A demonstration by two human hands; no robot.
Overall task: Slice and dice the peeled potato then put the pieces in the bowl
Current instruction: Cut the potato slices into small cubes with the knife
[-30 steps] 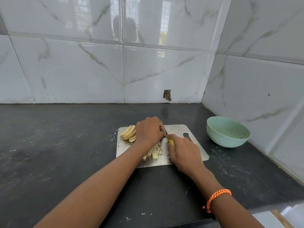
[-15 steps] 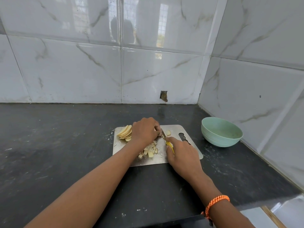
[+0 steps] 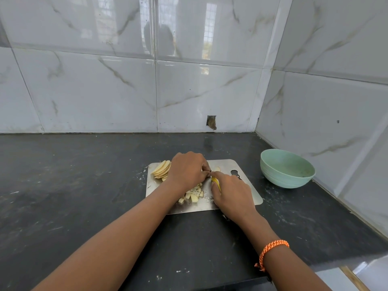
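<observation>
Leftmost on the metal cutting board (image 3: 247, 185) lies a fanned stack of potato slices (image 3: 161, 170), leaning against one another near the board's far left corner. Just beside them the left hand (image 3: 186, 171) sits knuckles-up with its fingers curled down over something on the board; what they pin is hidden beneath the hand, though the fingertips meet the right hand's near the board's middle. Below and between the two wrists is a small heap of diced potato pieces (image 3: 193, 195) on the steel. The right hand (image 3: 231, 194) is wrapped around a knife's yellow handle (image 3: 216, 182), of which only a sliver shows; the blade is not visible. Its wrist wears an orange braided bracelet (image 3: 271, 249). Farther right, well apart from the board, the pale green bowl (image 3: 286, 169) stands upright on the dark countertop (image 3: 73, 185) near the tiled corner.
</observation>
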